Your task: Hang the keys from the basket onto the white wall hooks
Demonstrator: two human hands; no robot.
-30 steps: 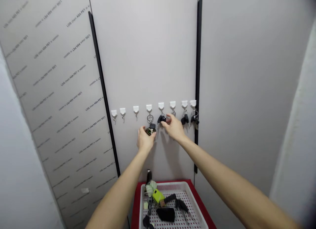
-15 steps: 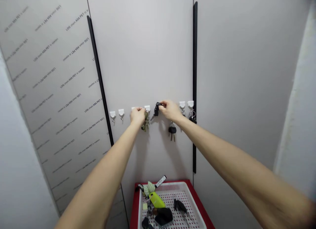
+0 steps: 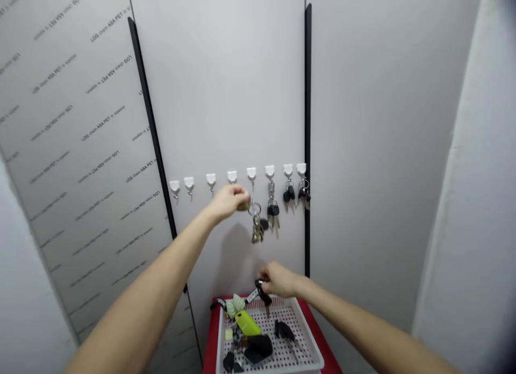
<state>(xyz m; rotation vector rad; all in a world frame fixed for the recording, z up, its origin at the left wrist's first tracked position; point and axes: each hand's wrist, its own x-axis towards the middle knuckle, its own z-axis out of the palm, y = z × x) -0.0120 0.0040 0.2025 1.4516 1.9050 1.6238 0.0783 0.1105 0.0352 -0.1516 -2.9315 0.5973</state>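
Left hand (image 3: 228,200) pinching a brass-coloured key bunch on a metal ring (image 3: 255,223) below the row of white wall hooks (image 3: 231,176), beside hung black-headed keys (image 3: 273,208); right hand (image 3: 278,280) closed on a black key (image 3: 263,294) over the white perforated basket (image 3: 312,346) of key fobs.

We are standing in a narrow storage corner of a home or small office, set up for keeping keys. Just above our left hand (image 3: 228,200), a row of white hooks (image 3: 231,176) is sticking to plain grey cabinet panels (image 3: 226,84), some hooks carrying key bunches (image 3: 288,192). Below our right hand (image 3: 279,280), a white perforated basket (image 3: 312,348) is holding loose keys and fobs. Left of the hands, a panel is still wearing printed protective film (image 3: 72,127).
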